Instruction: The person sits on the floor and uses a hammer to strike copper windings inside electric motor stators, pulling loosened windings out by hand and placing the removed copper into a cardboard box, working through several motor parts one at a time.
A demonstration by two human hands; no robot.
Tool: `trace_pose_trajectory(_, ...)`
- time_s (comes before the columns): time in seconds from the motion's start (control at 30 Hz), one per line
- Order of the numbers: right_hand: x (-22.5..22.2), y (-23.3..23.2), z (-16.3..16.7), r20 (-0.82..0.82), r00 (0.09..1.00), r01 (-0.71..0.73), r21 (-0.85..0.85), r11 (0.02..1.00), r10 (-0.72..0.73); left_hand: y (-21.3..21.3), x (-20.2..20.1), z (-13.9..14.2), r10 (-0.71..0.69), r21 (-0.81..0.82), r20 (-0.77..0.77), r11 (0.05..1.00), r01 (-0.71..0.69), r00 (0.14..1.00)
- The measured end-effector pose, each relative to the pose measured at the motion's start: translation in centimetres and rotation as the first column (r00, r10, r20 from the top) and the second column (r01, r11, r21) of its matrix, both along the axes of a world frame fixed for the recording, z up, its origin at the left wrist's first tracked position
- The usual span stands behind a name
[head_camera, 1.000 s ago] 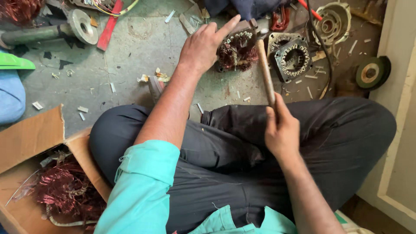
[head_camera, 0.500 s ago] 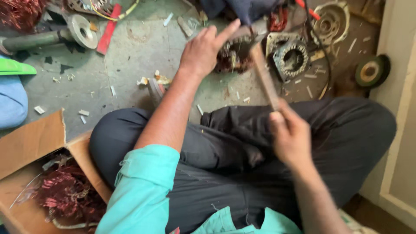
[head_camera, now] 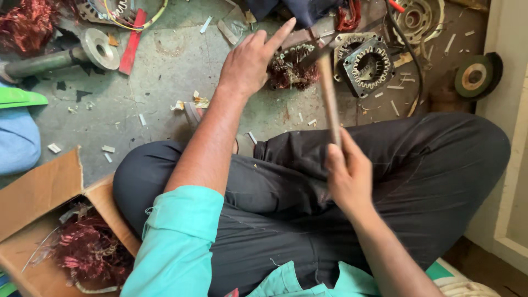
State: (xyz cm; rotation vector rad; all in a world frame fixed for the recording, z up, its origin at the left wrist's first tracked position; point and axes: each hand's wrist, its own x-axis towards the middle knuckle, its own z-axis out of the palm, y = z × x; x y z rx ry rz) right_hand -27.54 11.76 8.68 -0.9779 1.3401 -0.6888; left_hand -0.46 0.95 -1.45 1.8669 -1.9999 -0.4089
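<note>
I sit cross-legged on a concrete floor. My right hand (head_camera: 347, 175) grips the wooden handle of a hammer (head_camera: 329, 93), whose blurred head is over a motor stator (head_camera: 292, 67) packed with reddish copper winding. My left hand (head_camera: 254, 60) rests on the left side of that stator, fingers spread, index finger pointing up. It seems to steady a thin dark tool against the winding, but motion blur hides the detail.
A second, bare stator (head_camera: 364, 65) lies just right of the first. A cardboard box (head_camera: 41, 192) with copper wire (head_camera: 91, 250) sits at lower left. A grinding disc (head_camera: 474, 76), a red strip (head_camera: 132, 43), a metal shaft (head_camera: 52, 59) and scattered scraps lie around.
The hammer has swung: my right hand rose and moved right, then came down again, tilting the handle toward the stator. My left hand stayed on the stator.
</note>
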Motion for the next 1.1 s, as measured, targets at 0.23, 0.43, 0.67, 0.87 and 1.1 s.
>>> trace_pose_trajectory(0.23,-5.0,-1.5,3.3,0.004,0.957,-0.263,-0.412,0.872,0.291,-0.3,0.6,-2.3,0.102,0.088,-0.531,0.994,-0.065,0.841)
trace_pose_trajectory(0.43,-5.4,-2.7,1.5,0.075,0.982,-0.169,-0.048,0.984,0.172,-0.6,0.3,-1.5,0.297,0.194,-0.659,0.955,-0.225,0.691)
trace_pose_trajectory(0.67,-4.5,-2.5,1.8,-0.179,0.938,-0.306,-0.036,0.951,0.295,-2.0,-1.7,2.8,0.129,-0.009,-0.267,0.991,-0.136,0.955)
trace_pose_trajectory(0.87,-3.9,-2.1,1.1,-0.096,0.964,-0.251,-0.016,0.968,0.249,-2.4,-0.1,1.0,0.029,-0.08,-0.39,0.995,-0.065,0.92)
trace_pose_trajectory(1.1,-3.9,-2.3,1.9,-0.209,0.958,-0.218,-0.098,0.971,0.194,-3.5,-3.3,-3.9,0.291,0.17,-0.62,0.957,-0.237,0.729)
